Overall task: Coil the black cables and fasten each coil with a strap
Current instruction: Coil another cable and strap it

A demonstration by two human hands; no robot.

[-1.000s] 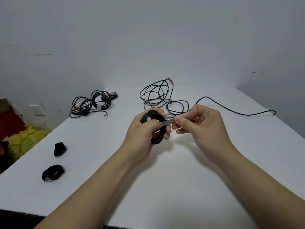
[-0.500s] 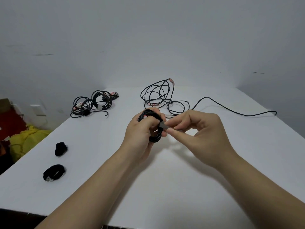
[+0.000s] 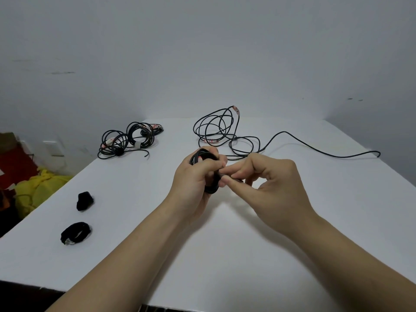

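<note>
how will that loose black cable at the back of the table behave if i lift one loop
Probably floppy: the loose cable lies in uneven loops with a long tail, so it would likely sag and unravel. It looks thin, so likely light. A few loops stand off the table, hinting at slight springiness.

The head camera looks forward and down, near the table (image 3: pixel 225 255).

I am gripping a small black cable coil (image 3: pixel 212 189) in my left hand (image 3: pixel 193 181) above the white table (image 3: pixel 225 244), while my right hand (image 3: pixel 272 183) is pinching the strap (image 3: pixel 236 180) against it.
</note>
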